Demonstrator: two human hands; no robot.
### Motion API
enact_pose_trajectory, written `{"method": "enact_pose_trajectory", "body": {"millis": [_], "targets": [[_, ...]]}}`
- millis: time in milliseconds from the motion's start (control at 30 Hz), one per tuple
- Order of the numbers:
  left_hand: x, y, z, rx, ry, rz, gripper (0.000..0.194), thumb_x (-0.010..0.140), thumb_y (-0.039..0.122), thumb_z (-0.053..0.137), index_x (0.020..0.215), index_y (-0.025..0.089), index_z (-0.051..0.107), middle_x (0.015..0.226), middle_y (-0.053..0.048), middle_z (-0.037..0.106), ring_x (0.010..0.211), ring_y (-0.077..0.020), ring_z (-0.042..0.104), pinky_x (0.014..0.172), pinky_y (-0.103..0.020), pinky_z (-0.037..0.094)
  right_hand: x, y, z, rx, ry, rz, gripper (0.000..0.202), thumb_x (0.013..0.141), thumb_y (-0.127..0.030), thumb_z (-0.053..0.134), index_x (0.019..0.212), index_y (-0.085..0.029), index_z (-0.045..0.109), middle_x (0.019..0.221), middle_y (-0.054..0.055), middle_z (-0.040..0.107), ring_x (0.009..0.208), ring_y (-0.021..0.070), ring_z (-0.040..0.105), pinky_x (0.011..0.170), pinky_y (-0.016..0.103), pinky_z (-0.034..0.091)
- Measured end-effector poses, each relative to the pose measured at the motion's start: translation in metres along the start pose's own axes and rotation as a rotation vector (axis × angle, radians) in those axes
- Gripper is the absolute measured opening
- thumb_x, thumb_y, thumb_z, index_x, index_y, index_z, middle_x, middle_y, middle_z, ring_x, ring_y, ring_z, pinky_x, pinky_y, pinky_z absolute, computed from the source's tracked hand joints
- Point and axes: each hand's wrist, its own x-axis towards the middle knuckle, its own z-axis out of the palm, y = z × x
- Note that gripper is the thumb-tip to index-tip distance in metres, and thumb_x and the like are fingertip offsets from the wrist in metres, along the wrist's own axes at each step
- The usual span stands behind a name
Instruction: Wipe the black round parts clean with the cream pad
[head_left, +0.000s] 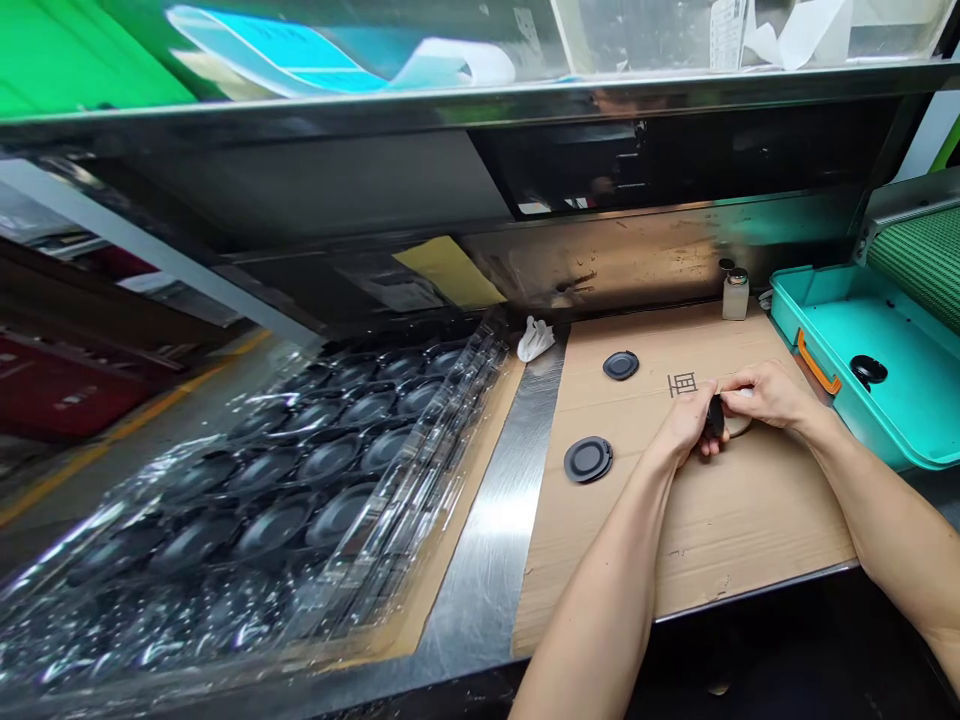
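Note:
My left hand (686,420) is closed around a small black part (714,418), which is tilted on its edge above the cardboard sheet (600,550). Thumb and fingers of my right hand (765,393) are pinched together at the right side of that part; whatever lies between them is too small to make out. Beneath my hands a pale round item is partly hidden. Left of my hands, a round black lid (589,459) lies on the cardboard, and a smaller-looking black lid (621,365) lies farther back.
Clear plastic trays (330,455) filled with several round black parts cover the left side. At the right, a turquoise bin (922,400) holds a black part (868,370). A small bottle (736,295) and crumpled white tissue (535,340) stand near the back wall.

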Motion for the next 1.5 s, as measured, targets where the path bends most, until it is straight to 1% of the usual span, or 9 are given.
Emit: {"method": "enact_pose_trajectory", "body": {"millis": [100, 300, 533, 733, 900, 1000, 1267, 1433, 1500], "targets": [[0.0001, 0.0003, -0.0009, -0.013, -0.012, 0.000, 0.057, 0.095, 0.063, 0.043, 0.077, 0.012, 0.062, 0.053, -0.009, 0.066, 0.032, -0.0127, 0.052, 0.031, -0.021, 0.033, 0.0001, -0.0005, 0.0007, 0.018, 0.026, -0.034, 0.026, 0.083, -0.026, 0.054, 0.081, -0.017, 0.078, 0.067, -0.001, 0.067, 0.066, 0.0116, 0.056, 0.063, 0.021, 0.038], [-0.0008, 0.0013, 0.0005, -0.017, 0.002, -0.025, 0.053, 0.098, 0.056, 0.040, 0.078, 0.012, 0.061, 0.052, -0.008, 0.065, 0.031, -0.0134, 0.052, 0.030, -0.022, 0.033, 0.0018, 0.0004, 0.0010, -0.039, -0.047, 0.016, 0.024, 0.082, -0.027, 0.057, 0.073, -0.016, 0.076, 0.059, -0.003, 0.063, 0.060, 0.0101, 0.053, 0.059, 0.021, 0.035], [0.0012, 0.0003, -0.0010, -0.033, -0.005, -0.010, 0.053, 0.099, 0.053, 0.039, 0.075, 0.012, 0.061, 0.052, -0.009, 0.065, 0.031, -0.0136, 0.052, 0.031, -0.022, 0.035, 0.0028, 0.0013, 0.0042, -0.051, 0.040, -0.106, 0.026, 0.086, -0.028, 0.055, 0.087, -0.019, 0.079, 0.078, 0.002, 0.074, 0.070, 0.0128, 0.061, 0.067, 0.022, 0.039], [0.0005, 0.0011, 0.0006, -0.020, 0.011, -0.026, 0.050, 0.099, 0.049, 0.038, 0.075, 0.012, 0.061, 0.052, -0.009, 0.066, 0.031, -0.0136, 0.052, 0.030, -0.021, 0.033, 0.0019, 0.0026, 0.0010, -0.077, -0.057, 0.007, 0.024, 0.084, -0.028, 0.058, 0.075, -0.017, 0.077, 0.061, -0.002, 0.066, 0.060, 0.0101, 0.053, 0.060, 0.022, 0.035], [0.0011, 0.0005, -0.0008, -0.045, 0.000, -0.016, 0.055, 0.098, 0.055, 0.039, 0.075, 0.011, 0.062, 0.052, -0.009, 0.065, 0.031, -0.0140, 0.053, 0.030, -0.022, 0.034, 0.0033, 0.0037, 0.0060, -0.070, 0.053, -0.121, 0.026, 0.087, -0.026, 0.055, 0.087, -0.019, 0.079, 0.077, 0.002, 0.073, 0.069, 0.0128, 0.059, 0.066, 0.023, 0.039], [0.0024, -0.0008, -0.0022, -0.058, -0.001, -0.009, 0.057, 0.097, 0.059, 0.040, 0.074, 0.011, 0.062, 0.053, -0.009, 0.065, 0.031, -0.0137, 0.053, 0.030, -0.022, 0.035, 0.0047, 0.0053, 0.0088, -0.078, 0.076, -0.154, 0.026, 0.089, -0.028, 0.055, 0.090, -0.019, 0.080, 0.078, 0.003, 0.072, 0.069, 0.0134, 0.060, 0.067, 0.023, 0.040], [0.0009, 0.0009, 0.0003, -0.039, 0.009, -0.027, 0.054, 0.096, 0.059, 0.043, 0.076, 0.012, 0.061, 0.052, -0.009, 0.066, 0.031, -0.0140, 0.053, 0.031, -0.022, 0.035, 0.0026, 0.0047, 0.0075, -0.003, -0.046, -0.088, 0.024, 0.085, -0.022, 0.052, 0.080, -0.019, 0.076, 0.069, -0.002, 0.069, 0.065, 0.0116, 0.057, 0.065, 0.021, 0.038], [-0.0001, 0.0015, -0.0009, -0.059, 0.005, -0.014, 0.058, 0.094, 0.062, 0.043, 0.073, 0.011, 0.061, 0.054, -0.010, 0.066, 0.032, -0.0137, 0.053, 0.032, -0.022, 0.036, 0.0039, 0.0032, 0.0087, -0.055, 0.073, -0.143, 0.026, 0.088, -0.028, 0.054, 0.085, -0.018, 0.077, 0.079, 0.003, 0.073, 0.070, 0.0133, 0.060, 0.068, 0.023, 0.039], [0.0008, 0.0004, -0.0012, -0.053, 0.004, -0.009, 0.057, 0.095, 0.061, 0.042, 0.074, 0.011, 0.062, 0.054, -0.010, 0.067, 0.032, -0.0136, 0.053, 0.032, -0.022, 0.036, 0.0042, 0.0037, 0.0087, -0.048, 0.070, -0.128, 0.026, 0.088, -0.029, 0.053, 0.086, -0.018, 0.077, 0.079, 0.003, 0.072, 0.070, 0.0131, 0.059, 0.067, 0.023, 0.039]]}}
